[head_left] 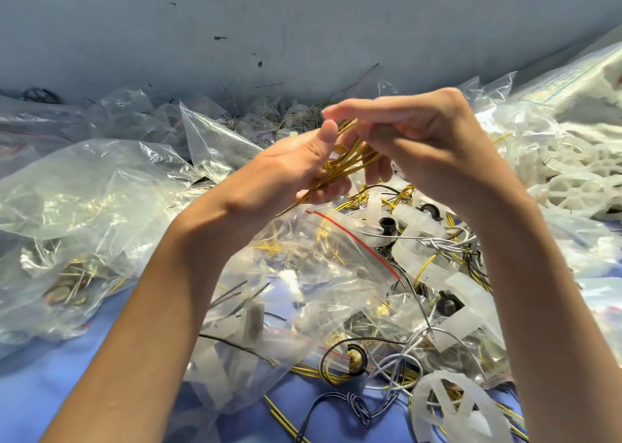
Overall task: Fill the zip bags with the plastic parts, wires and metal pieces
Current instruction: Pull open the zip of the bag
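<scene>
Yellow-sheathed and thin, the bundle of yellow wires [351,158] was held in the air between both hands, above the heap on the blue worktop [50,392]. The left hand [296,170] gripped the bundle's lower part, its fingers [323,193] curled under and round the strands and its thumb raised along them. The right hand [427,146] closed over the upper end, with the index finger stretched across the top and the other fingers bent down round the wires; its thumb was hidden.

Directly below the hands lay a clear zip bag with a red seal strip [356,240], already holding some yellow wire. To its right, translucent white plastic strips [417,237] were tangled with black round caps [387,223], more yellow wire and grey-white wires [397,365]. White spoked plastic wheels [579,187] were piled at the far right. At the left, crumpled clear bags [67,281] held dark metal pieces. A grey wall [303,22] rose behind the heap.
</scene>
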`<state>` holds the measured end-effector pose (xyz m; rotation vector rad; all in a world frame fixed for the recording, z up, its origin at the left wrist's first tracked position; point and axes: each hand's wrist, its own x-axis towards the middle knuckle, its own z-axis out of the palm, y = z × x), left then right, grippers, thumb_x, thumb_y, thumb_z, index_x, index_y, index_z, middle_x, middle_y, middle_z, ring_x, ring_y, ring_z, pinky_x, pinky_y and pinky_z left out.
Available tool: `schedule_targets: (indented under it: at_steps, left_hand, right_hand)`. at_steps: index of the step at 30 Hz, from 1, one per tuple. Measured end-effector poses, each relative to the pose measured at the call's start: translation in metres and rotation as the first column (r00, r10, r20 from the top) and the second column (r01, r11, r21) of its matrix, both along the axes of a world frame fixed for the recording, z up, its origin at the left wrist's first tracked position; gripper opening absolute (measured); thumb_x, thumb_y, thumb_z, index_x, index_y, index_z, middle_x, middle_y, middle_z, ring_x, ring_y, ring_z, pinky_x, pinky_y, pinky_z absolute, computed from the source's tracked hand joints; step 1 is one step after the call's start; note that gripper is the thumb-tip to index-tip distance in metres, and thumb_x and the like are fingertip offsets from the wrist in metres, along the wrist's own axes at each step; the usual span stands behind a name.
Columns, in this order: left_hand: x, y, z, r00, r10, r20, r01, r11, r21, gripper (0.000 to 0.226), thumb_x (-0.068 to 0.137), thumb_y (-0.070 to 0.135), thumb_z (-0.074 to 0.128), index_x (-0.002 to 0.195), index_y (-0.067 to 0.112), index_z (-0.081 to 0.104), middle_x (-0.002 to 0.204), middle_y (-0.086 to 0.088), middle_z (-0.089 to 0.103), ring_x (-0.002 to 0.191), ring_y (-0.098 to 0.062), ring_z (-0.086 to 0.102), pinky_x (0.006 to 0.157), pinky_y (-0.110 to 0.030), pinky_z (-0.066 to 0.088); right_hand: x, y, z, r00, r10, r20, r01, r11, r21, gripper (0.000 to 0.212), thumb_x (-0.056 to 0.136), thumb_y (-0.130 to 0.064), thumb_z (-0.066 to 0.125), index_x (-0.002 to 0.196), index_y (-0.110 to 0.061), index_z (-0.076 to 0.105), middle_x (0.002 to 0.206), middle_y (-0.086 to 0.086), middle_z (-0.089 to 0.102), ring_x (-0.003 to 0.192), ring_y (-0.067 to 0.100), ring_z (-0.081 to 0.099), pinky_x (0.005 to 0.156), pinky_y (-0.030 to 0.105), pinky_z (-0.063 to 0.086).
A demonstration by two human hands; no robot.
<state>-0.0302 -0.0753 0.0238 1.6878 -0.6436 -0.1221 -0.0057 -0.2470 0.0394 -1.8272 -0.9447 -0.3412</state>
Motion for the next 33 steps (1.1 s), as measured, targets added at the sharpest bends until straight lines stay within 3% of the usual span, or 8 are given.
schedule_targets:
  at_steps: [2,6,11,16,20,26,30,33]
  left_hand:
    - [0.001,0.004,0.001,0.991,0.132,0.018,-0.133,0.988,0.077,0.046,0.101,0.036,0.032,0.1,0.003,0.063,0.086,-0.022,0.054,0.065,-0.016,0.035,0.059,-0.024,0.028]
    - [-0.003,0.001,0.005,0.97,0.242,0.01,-0.242,0.966,0.086,0.037,0.1,0.028,0.034,0.084,0.015,0.065,0.067,-0.006,0.043,0.068,-0.017,0.031,0.06,-0.022,0.027]
    - [-0.001,0.0,0.003,0.97,0.241,0.044,-0.244,0.965,0.1,0.036,0.103,0.023,0.031,0.092,0.014,0.064,0.066,0.016,0.059,0.062,0.001,0.044,0.059,-0.009,0.038]
    - [0.001,0.004,0.007,0.948,0.319,0.008,-0.318,0.944,0.088,0.041,0.102,0.035,0.029,0.09,0.02,0.065,0.083,0.004,0.071,0.077,-0.007,0.063,0.076,-0.016,0.047]
    - [-0.004,0.0,0.008,0.962,0.243,0.126,-0.261,0.954,0.149,0.043,0.099,0.035,0.033,0.098,0.006,0.066,0.087,-0.007,0.071,0.078,-0.012,0.067,0.074,-0.022,0.053]
    - [-0.003,-0.003,0.005,0.899,0.342,0.274,-0.405,0.887,0.22,0.034,0.102,0.022,0.039,0.078,0.016,0.061,0.059,0.01,0.051,0.054,-0.003,0.043,0.058,-0.025,0.036]
    - [0.0,-0.003,0.002,0.826,0.468,0.313,-0.537,0.822,0.19,0.038,0.101,0.032,0.039,0.092,0.003,0.063,0.087,-0.007,0.07,0.087,-0.024,0.065,0.081,-0.046,0.052]
    - [-0.001,-0.006,-0.001,0.772,0.524,0.36,-0.609,0.771,0.185,0.036,0.102,0.033,0.038,0.09,0.01,0.062,0.088,-0.01,0.068,0.088,-0.028,0.064,0.08,-0.049,0.051]
  right_hand:
    - [0.001,-0.002,0.001,0.998,0.025,-0.054,-0.019,0.994,0.111,0.034,0.092,0.005,0.051,0.106,-0.022,0.067,0.071,-0.008,0.068,0.048,0.008,0.057,0.05,0.017,0.043]
    - [0.0,-0.007,0.002,0.992,0.069,-0.108,-0.049,0.982,0.181,0.029,0.092,0.002,0.054,0.106,-0.02,0.066,0.072,-0.011,0.068,0.055,0.003,0.059,0.055,0.016,0.049]
    - [0.004,-0.002,0.0,0.997,-0.063,-0.033,0.066,0.99,0.127,0.031,0.091,0.003,0.057,0.102,-0.023,0.067,0.062,-0.016,0.065,0.05,0.004,0.059,0.054,0.016,0.051]
    - [0.006,0.001,-0.002,0.982,-0.187,0.027,0.186,0.982,0.013,0.033,0.088,-0.002,0.059,0.09,-0.033,0.07,0.061,-0.011,0.066,0.049,0.007,0.064,0.059,0.033,0.058]
    - [0.003,0.005,-0.001,0.977,-0.162,0.142,0.168,0.985,-0.031,0.03,0.088,-0.006,0.057,0.093,-0.03,0.075,0.063,0.008,0.066,0.048,0.009,0.063,0.055,0.022,0.051]
    - [0.002,0.003,0.0,0.96,-0.206,0.19,0.228,0.968,-0.105,0.027,0.094,-0.008,0.056,0.118,-0.012,0.066,0.072,0.006,0.07,0.052,0.012,0.064,0.059,0.02,0.051]
    - [-0.002,0.001,0.002,0.925,-0.268,0.269,0.341,0.899,-0.276,0.027,0.093,-0.014,0.06,0.119,-0.013,0.067,0.069,0.0,0.07,0.055,-0.006,0.06,0.059,0.011,0.047]
    - [-0.005,-0.002,0.006,0.889,-0.265,0.373,0.407,0.832,-0.378,0.03,0.089,-0.022,0.066,0.118,-0.015,0.068,0.066,0.001,0.067,0.055,-0.006,0.046,0.057,0.017,0.04]
